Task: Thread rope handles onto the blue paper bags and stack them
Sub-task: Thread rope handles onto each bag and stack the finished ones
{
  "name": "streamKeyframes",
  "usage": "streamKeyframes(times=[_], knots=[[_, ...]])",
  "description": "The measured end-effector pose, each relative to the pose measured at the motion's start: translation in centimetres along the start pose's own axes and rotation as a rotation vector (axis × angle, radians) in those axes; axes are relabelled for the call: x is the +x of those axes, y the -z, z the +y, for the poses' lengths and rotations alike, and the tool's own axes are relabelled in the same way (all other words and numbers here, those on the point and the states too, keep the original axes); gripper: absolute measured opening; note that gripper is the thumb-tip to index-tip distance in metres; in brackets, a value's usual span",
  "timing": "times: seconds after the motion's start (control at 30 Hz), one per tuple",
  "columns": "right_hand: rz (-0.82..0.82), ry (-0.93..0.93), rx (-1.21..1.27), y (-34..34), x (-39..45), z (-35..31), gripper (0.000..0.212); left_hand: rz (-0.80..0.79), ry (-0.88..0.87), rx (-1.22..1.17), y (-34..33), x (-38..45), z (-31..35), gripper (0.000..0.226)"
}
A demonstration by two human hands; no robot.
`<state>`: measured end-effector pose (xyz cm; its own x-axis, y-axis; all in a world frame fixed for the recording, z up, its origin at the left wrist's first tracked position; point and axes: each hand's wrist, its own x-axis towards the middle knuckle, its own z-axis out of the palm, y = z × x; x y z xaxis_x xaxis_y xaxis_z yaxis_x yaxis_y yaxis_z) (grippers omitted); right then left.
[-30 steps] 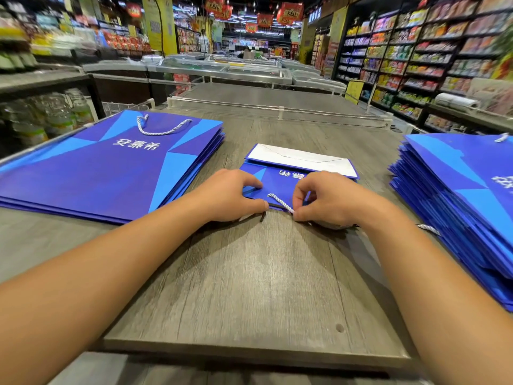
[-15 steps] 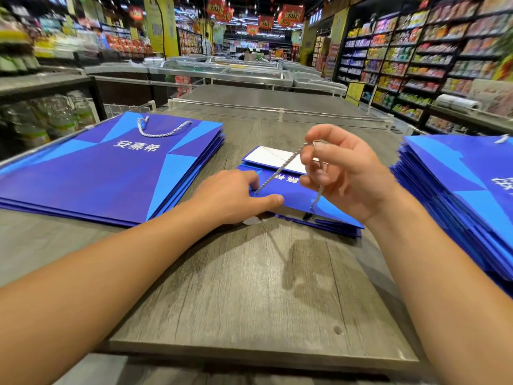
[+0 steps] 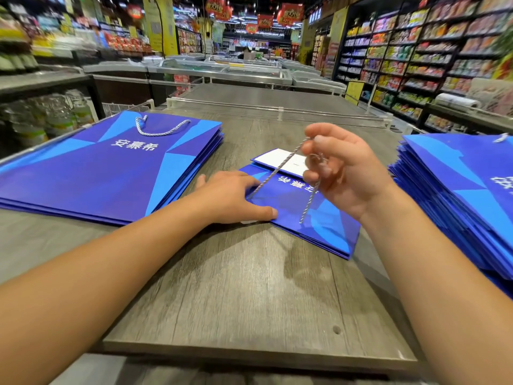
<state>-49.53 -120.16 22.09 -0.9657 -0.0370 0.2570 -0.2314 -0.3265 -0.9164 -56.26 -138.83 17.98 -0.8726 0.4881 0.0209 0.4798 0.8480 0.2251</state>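
**Rope drawn up through a flat paper bag**

On the left of the table [image 3: 249, 315] lies a stack of finished blue bags [image 3: 111, 173], the top one with its white rope handle [image 3: 161, 129] already looped at the mouth. The sheets look thin and stiff, so they should slide readily and crease if bent.

In the middle, the left hand [image 3: 230, 195] presses flat, fingers straight, on the near corner of the bag being worked [image 3: 313, 218], pinning it to the table. That seems the right place to hold: flat on the face, not at the edge.

The rope [image 3: 277, 170] runs taut from the bag up to the right hand [image 3: 341, 173], whose grip is pinched on it, the loose end dangling. Being light and limp, it is best taken close to its tip.

At the far right sits another pile of blue bags [image 3: 466, 195].
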Motion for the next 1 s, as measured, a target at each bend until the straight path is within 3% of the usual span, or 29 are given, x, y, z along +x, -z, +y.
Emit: streamKeyframes(times=[0.17, 0.3, 0.43, 0.57, 0.67, 0.8, 1.0], knots=[[0.375, -0.051, -0.132, 1.4, 0.9, 0.2, 0.016, -0.074, -0.1, -0.008, 0.2, 0.0, 0.0, 0.085], [0.484, -0.118, -0.222, 2.8, 1.6, 0.6, 0.02, -0.073, -0.07, -0.042, 0.1, 0.1, -0.1, 0.106], [0.442, -0.123, -0.383, 3.4, 1.9, 1.4, 0.026, -0.044, -0.078, -0.021, -0.2, 0.1, 0.2, 0.115], [0.353, -0.086, -0.748, 4.2, 1.7, 2.6, 0.035, -0.036, -0.08, -0.044, -0.2, 0.0, 0.1, 0.108], [0.374, -0.042, -1.073, 4.6, 1.6, 2.8, 0.028, -0.046, -0.089, -0.033, -0.2, -0.4, 0.1, 0.11], [0.347, 0.075, -1.201, 4.6, 2.0, 3.0, 0.029, -0.056, -0.074, -0.019, 0.1, -0.7, 0.3, 0.112], [0.281, -0.283, -1.433, 5.6, 2.1, 3.4, 0.024, -0.087, -0.06, -0.042, 0.3, -0.9, 0.2, 0.105]])
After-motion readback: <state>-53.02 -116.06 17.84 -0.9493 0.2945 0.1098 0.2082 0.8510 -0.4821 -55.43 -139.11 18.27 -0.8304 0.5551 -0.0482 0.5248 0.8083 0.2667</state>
